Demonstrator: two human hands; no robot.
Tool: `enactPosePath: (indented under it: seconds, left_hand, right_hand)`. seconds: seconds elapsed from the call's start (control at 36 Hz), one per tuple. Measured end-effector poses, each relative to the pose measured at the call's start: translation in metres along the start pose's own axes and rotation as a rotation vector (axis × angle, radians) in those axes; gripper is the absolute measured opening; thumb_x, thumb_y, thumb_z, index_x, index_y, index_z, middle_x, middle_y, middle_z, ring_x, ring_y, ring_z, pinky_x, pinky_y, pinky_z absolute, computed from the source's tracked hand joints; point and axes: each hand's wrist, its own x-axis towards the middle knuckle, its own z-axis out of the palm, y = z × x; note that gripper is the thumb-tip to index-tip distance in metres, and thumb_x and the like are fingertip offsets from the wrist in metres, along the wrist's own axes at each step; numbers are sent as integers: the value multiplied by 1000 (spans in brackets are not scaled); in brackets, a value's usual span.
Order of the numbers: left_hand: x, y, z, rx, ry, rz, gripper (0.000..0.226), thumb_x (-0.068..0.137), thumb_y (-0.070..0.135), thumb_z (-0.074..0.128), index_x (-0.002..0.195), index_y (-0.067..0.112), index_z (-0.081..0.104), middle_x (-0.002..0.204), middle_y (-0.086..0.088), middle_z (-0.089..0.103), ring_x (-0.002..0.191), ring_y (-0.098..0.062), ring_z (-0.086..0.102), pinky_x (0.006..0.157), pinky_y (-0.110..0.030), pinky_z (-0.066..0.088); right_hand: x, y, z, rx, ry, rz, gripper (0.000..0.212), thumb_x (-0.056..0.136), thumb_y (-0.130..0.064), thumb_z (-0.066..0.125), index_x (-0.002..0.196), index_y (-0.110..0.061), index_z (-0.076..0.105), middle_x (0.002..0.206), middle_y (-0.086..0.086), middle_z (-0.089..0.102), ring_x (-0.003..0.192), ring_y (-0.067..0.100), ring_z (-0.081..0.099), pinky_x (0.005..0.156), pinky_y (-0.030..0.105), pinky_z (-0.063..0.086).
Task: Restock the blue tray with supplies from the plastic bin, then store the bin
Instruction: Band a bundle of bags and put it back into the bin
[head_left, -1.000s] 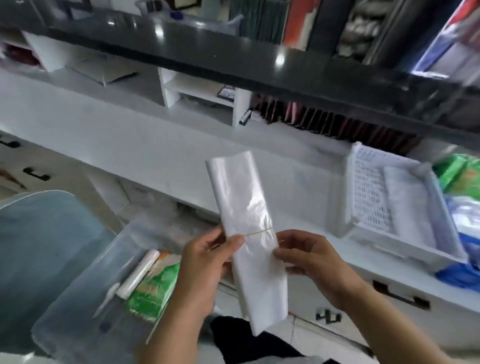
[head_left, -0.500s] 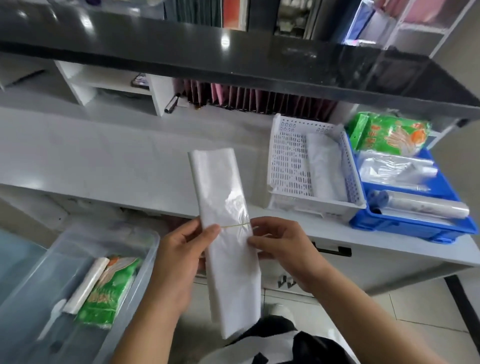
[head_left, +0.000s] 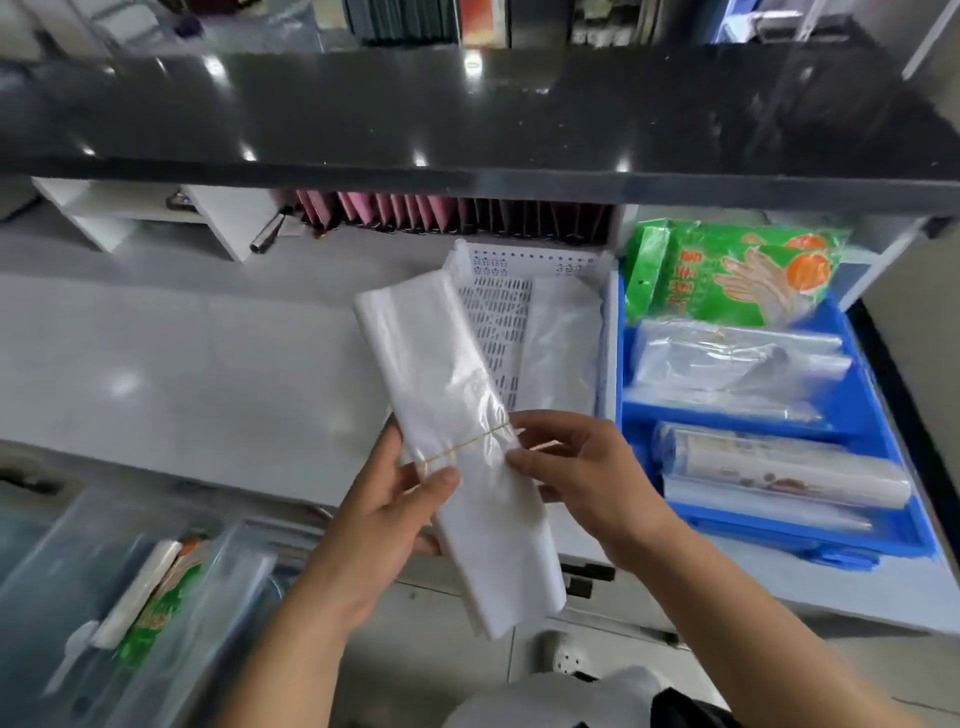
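A long bundle of white plastic bags (head_left: 452, 415), bound by a thin rubber band, is held upright between both hands over the counter's front edge. My left hand (head_left: 395, 514) grips its left side below the band. My right hand (head_left: 576, 467) pinches its right side at the band. The blue tray (head_left: 878, 410) sits on the counter at the right, holding a green glove pack (head_left: 727, 270), clear bags and a roll. The clear plastic bin (head_left: 47, 561) stands low at the left with a white roll (head_left: 140, 587) and a green pack (head_left: 161, 613) inside.
A white perforated basket (head_left: 498, 301) with a plastic bundle stands on the white counter (head_left: 182, 374) between the bag bundle and the blue tray. A black shelf (head_left: 467, 114) overhangs the counter. Pink folders (head_left: 415, 213) line the back. Drawer handles sit below the counter edge.
The view has swung right, bringing the whole blue tray into sight. Both hands have carried the bag bundle rightward toward the white basket, keeping the same grip.
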Motion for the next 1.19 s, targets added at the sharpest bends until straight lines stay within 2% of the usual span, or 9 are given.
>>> enactPosePath:
  seconds: [0.11,0.25,0.42,0.56,0.69,0.78,0.86,1.08,1.19]
  left_hand:
    - [14,10,11,-20,-20,-25,58,86,24,68,134,49,48,115,-4,73,99,-26,73,63,-43,59]
    - [34,27,12,-67,-87,-49,65,83,27,74,139,44,47,124,-7,69,108,-30,69,66,-48,59]
    - [76,40,13,-7,-162,-77,61,87,23,70,137,48,48,124,-6,70,107,-31,70,64,-44,59]
    - [126,48,-10,35,-263,-90,71,81,37,78,143,45,43,126,-6,69,116,-24,66,77,-39,59]
    - [186,39,-61,123,98,-91,89,72,55,73,148,48,28,145,6,47,131,-10,49,110,-42,39]
    - [212,10,-92,76,69,-240,63,91,36,65,148,37,38,144,4,50,135,-16,45,98,-43,48]
    - [215,-11,-99,-6,-138,-346,50,90,29,67,137,36,53,123,3,71,115,-17,66,72,-34,57]
    - [205,-34,-112,-109,-237,-315,45,97,11,58,137,32,53,124,2,71,113,-21,68,86,-35,57]
    - [207,-36,-115,-126,-251,-291,45,96,8,59,132,34,56,122,5,72,110,-16,69,85,-28,57]
  right_hand:
    - [9,-1,-24,32,-134,38,32,84,-9,74,106,-32,75,90,0,67,78,14,66,64,27,53]
    - [15,-4,-51,35,-378,60,66,78,-13,77,128,-50,57,95,2,67,81,15,70,66,25,55]
    - [30,-5,-62,178,-423,104,75,84,-2,72,137,-49,47,99,12,72,86,22,71,62,29,56]
    - [46,-1,-59,301,-342,137,70,79,-4,72,131,-48,55,108,17,73,92,27,71,66,36,57]
    - [66,7,-54,392,-206,208,66,78,-3,71,130,-42,59,106,13,73,83,23,71,65,34,57]
    - [87,10,-47,369,-110,250,65,77,-5,72,128,-43,60,117,14,72,89,25,70,68,37,58]
    - [112,9,-38,338,-54,267,63,79,-5,71,128,-44,59,112,9,74,88,23,71,70,38,58]
    - [173,10,13,47,131,329,69,82,-3,73,138,-37,49,73,-2,68,61,13,63,56,31,54]
    - [177,28,46,-155,204,426,75,81,7,71,143,-27,46,99,16,62,79,26,64,58,36,61]
